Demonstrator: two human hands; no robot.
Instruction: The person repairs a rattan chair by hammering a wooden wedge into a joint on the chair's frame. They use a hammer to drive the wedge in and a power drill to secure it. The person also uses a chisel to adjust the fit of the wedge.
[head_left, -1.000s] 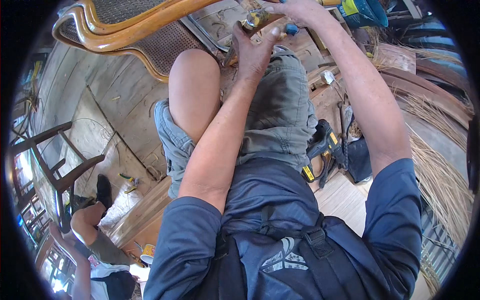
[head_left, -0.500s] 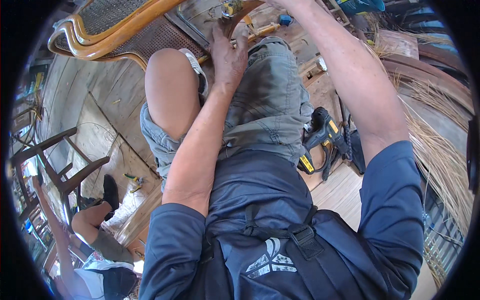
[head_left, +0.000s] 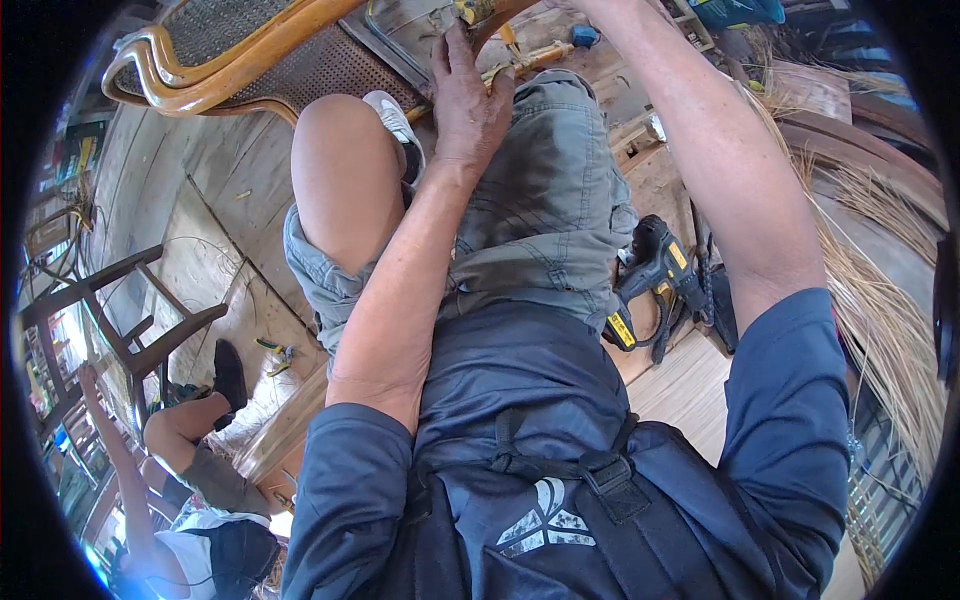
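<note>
The left hand (head_left: 468, 105) lay open, fingertips against the chair frame (head_left: 250, 62) above it (right hand out of view).

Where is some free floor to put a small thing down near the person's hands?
The wooden floor left of the bare knee, between the cane chair and the dark stool, is mostly bare. At the right it is crowded: a yellow-and-black drill and bundled rattan strands. Near the left hand, tools and chair parts leave little room.
</note>
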